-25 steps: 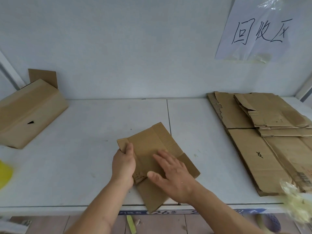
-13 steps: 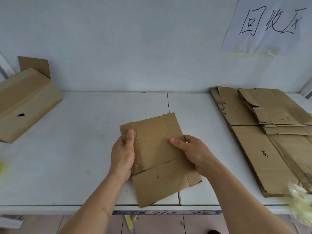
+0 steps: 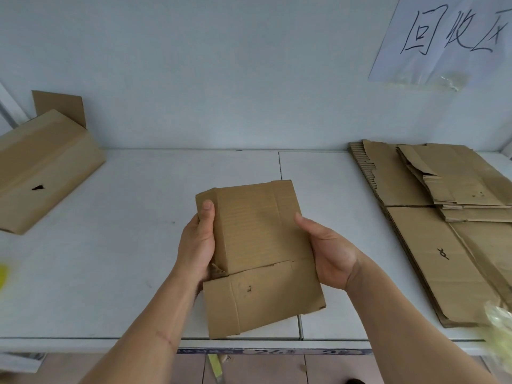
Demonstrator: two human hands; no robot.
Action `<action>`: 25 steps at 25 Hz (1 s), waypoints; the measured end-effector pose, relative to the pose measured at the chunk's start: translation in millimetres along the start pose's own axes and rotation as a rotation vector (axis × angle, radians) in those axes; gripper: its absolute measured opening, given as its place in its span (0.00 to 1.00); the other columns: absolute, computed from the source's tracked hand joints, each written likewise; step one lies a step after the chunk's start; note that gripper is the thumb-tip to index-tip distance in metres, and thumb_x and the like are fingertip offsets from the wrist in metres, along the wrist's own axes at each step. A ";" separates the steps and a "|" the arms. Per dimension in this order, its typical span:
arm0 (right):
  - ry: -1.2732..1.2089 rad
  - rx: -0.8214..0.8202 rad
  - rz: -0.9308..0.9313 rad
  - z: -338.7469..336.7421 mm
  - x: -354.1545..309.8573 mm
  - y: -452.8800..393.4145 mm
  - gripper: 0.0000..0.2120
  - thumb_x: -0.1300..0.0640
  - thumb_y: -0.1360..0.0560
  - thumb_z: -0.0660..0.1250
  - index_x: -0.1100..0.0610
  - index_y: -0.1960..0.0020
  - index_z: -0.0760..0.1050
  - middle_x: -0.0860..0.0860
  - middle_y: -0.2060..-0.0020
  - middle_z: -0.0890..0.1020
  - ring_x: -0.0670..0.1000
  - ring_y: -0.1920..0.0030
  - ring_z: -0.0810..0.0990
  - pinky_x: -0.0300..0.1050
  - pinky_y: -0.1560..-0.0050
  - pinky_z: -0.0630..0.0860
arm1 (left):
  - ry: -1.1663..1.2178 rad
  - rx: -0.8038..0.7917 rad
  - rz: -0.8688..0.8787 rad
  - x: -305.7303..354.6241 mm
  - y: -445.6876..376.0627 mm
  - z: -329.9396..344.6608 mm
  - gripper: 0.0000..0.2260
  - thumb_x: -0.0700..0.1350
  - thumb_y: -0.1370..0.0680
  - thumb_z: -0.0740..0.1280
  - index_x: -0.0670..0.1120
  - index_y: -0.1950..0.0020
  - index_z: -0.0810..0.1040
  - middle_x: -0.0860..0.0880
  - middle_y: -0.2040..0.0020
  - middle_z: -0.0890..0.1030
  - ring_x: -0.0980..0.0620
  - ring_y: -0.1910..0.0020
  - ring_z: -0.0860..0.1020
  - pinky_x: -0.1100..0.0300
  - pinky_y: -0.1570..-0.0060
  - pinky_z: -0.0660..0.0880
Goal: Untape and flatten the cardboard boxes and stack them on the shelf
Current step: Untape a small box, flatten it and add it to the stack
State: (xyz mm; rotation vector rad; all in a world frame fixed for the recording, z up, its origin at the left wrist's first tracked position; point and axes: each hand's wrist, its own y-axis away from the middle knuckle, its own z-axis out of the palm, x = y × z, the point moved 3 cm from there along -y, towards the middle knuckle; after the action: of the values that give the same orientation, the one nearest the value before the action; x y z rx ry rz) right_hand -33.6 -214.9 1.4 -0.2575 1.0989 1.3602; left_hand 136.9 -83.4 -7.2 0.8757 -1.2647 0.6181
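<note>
Above the middle of the white shelf (image 3: 133,245), a small flattened box (image 3: 257,256) is held up between both hands. The left hand (image 3: 198,245) pinches its left edge, thumb on top; the right hand (image 3: 329,253) cups the right edge, fingers underneath (out of sight). To finish well, I'd keep both grips firm, press the creases flat, then carry it onto the stack of flattened cardboard (image 3: 432,217) at right, edges squared.
</note>
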 end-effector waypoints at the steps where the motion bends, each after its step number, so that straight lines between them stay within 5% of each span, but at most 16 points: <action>1: -0.015 0.015 0.010 -1.0 1.7 -1.6 0.22 0.47 0.23 0.65 0.57 0.33 0.76 0.57 0.37 0.80 0.57 0.37 0.79 0.58 0.33 0.71 | -0.001 -0.007 0.005 0.1 -0.3 0.4 0.18 0.66 0.24 0.59 0.55 0.48 0.79 0.56 0.53 0.83 0.63 0.58 0.81 0.69 0.65 0.75; 6: -0.013 0.007 0.037 -7.1 2.9 1.3 0.21 0.49 0.21 0.64 0.60 0.34 0.77 0.59 0.36 0.79 0.60 0.36 0.78 0.61 0.33 0.71 | -0.068 0.031 0.051 -5.5 -6.1 -5.3 0.21 0.68 0.26 0.62 0.53 0.49 0.80 0.54 0.51 0.84 0.55 0.50 0.81 0.56 0.48 0.77; 9: 0.125 0.109 0.008 -10.5 3.5 -3.3 0.19 0.53 0.22 0.66 0.60 0.33 0.75 0.58 0.40 0.81 0.59 0.39 0.80 0.61 0.36 0.73 | -0.279 0.126 0.156 -1.9 -3.9 -3.8 0.20 0.64 0.22 0.59 0.48 0.55 0.77 0.51 0.58 0.82 0.53 0.56 0.80 0.60 0.58 0.74; 11: 0.359 0.328 -0.105 -11.9 1.4 -9.5 0.19 0.52 0.22 0.68 0.56 0.33 0.73 0.53 0.45 0.84 0.55 0.45 0.84 0.57 0.41 0.78 | -0.496 0.205 0.225 -2.6 -2.8 1.4 0.19 0.61 0.20 0.57 0.45 0.50 0.75 0.50 0.58 0.80 0.47 0.56 0.79 0.60 0.64 0.69; 14: 0.890 0.657 -0.217 -9.1 5.4 -13.6 0.22 0.48 0.22 0.66 0.49 0.30 0.67 0.45 0.48 0.80 0.50 0.47 0.80 0.47 0.47 0.76 | -0.873 0.244 0.299 -17.4 -5.0 8.4 0.23 0.54 0.18 0.59 0.47 0.26 0.63 0.45 0.31 0.72 0.43 0.36 0.73 0.54 0.46 0.71; 18: 1.575 0.862 -0.233 -7.6 24.9 -17.8 0.27 0.42 0.20 0.56 0.50 0.24 0.57 0.52 0.28 0.66 0.54 0.28 0.64 0.50 0.31 0.61 | -1.424 -0.059 0.469 -42.9 -20.4 22.3 0.22 0.58 0.17 0.50 0.54 0.24 0.61 0.50 0.21 0.55 0.45 0.23 0.50 0.47 0.26 0.51; 21: 1.767 0.704 -0.226 2.3 42.6 -21.7 0.30 0.37 0.20 0.45 0.47 0.21 0.49 0.50 0.20 0.44 0.53 0.22 0.38 0.54 0.23 0.41 | -1.473 -0.145 0.335 -50.8 -26.1 29.1 0.27 0.62 0.19 0.44 0.53 0.22 0.56 0.51 0.20 0.51 0.47 0.22 0.46 0.47 0.25 0.46; 25: 1.767 0.552 -0.069 3.0 53.6 -25.9 0.33 0.34 0.21 0.39 0.47 0.20 0.41 0.48 0.21 0.39 0.50 0.23 0.32 0.55 0.23 0.38 | -1.482 -0.089 0.399 -44.0 -32.1 39.5 0.24 0.60 0.18 0.46 0.49 0.29 0.64 0.47 0.26 0.62 0.44 0.27 0.57 0.47 0.28 0.55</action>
State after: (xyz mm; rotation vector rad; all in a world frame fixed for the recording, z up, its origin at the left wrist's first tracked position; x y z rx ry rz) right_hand -18.9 -185.1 -48.1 -1.1643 2.7582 0.4190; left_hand 131.7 -131.0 -54.5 1.0062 -2.8151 0.1068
